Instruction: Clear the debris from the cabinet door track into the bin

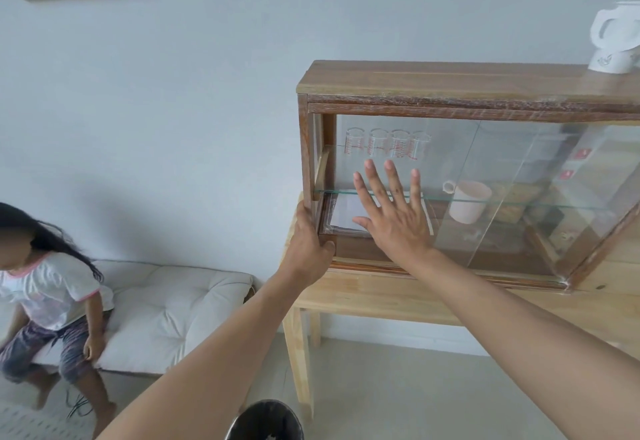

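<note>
A wooden cabinet (433, 79) with sliding glass doors (450, 162) stands on a light wooden table (381, 297). My left hand (310, 242) grips the cabinet's lower left corner post. My right hand (391, 211) lies flat on the left glass door, fingers spread and holding nothing. The door track (450, 271) runs along the cabinet's bottom front edge; I cannot make out debris in it. A round metal bin (266, 420) with a dark liner stands on the floor below, between my forearms.
Inside the cabinet are measuring glasses (388, 143) on a glass shelf, a pale mug (469, 201) and paper. A white jug (614, 37) stands on top at the right. A person (52, 301) sits on a cushioned bench (173, 311) at the left.
</note>
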Demonstrator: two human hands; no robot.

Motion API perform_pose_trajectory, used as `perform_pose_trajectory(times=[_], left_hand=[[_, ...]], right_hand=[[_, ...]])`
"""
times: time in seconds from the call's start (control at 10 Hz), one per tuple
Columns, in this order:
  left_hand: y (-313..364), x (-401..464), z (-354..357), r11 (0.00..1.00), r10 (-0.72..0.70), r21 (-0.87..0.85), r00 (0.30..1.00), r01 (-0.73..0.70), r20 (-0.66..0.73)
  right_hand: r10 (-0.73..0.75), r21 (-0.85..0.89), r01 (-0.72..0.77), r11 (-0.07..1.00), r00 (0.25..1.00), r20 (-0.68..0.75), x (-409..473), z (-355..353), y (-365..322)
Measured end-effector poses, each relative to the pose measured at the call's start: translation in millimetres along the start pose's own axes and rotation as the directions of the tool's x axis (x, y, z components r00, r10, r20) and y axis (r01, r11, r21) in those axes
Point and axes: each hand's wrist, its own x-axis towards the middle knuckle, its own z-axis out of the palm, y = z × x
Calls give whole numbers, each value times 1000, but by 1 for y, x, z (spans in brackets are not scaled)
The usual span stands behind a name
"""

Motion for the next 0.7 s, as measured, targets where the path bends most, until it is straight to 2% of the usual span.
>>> perform_pose_trajectory(times=[0.4, 0.5, 0.6, 0.7], left_hand=[[4, -1, -3, 999, 32, 0, 999, -32, 13], [2, 4, -6, 998, 0, 61, 999, -3, 41], [11, -1, -19, 978, -39, 210, 993, 14, 112], [25, -7, -29, 912, -45, 410, 997, 18, 56]], right_hand=[[-22, 80, 23, 997, 1000, -22, 30, 2, -43], [-35, 106, 35, 994, 999, -3, 29, 0, -41], [-56, 135, 53, 989, 998, 20, 28, -17, -37], [-79, 176, 76, 981, 997, 9, 22, -36, -30]])
